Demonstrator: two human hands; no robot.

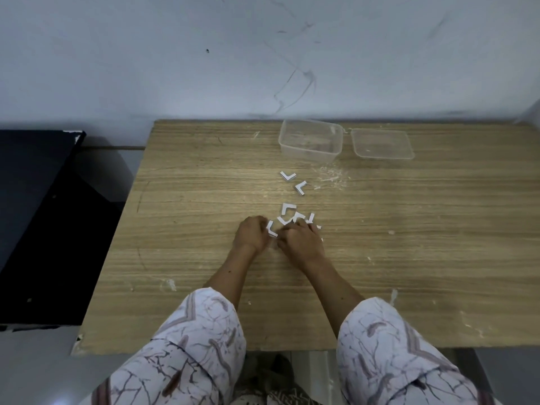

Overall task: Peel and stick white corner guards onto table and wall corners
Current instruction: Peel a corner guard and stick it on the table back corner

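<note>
On the wooden counter (204, 176) lies a loose scatter of small white L-shaped corner guards (287, 210). Two sit apart toward the back, one (287, 176) nearest the clear plastic container (310, 141) and another (300, 188) just beside it; the rest cluster right at the fingers. The container's lid (381, 144) rests beside it near the wall (175, 54).

Both hands meet over one guard (271, 228). The left hand (252, 235) has its fingers curled round the guard's outer edge, pinching it. The right hand (302, 242) has its fingers bent in against the same piece, apparently picking at its backing, though the contact itself is too small to make out clearly.

These guards look very light and thin, probably foam or soft plastic, so they should flex slightly and slide easily on the smooth counter. The sensible hold is on the two arms of the L, close to the bend, leaving one arm's tip free so a fingernail can lift the liner. Once the liner is off, the sticky inner face is best left untouched; gripping by the outer faces alone keeps it clean.
</note>
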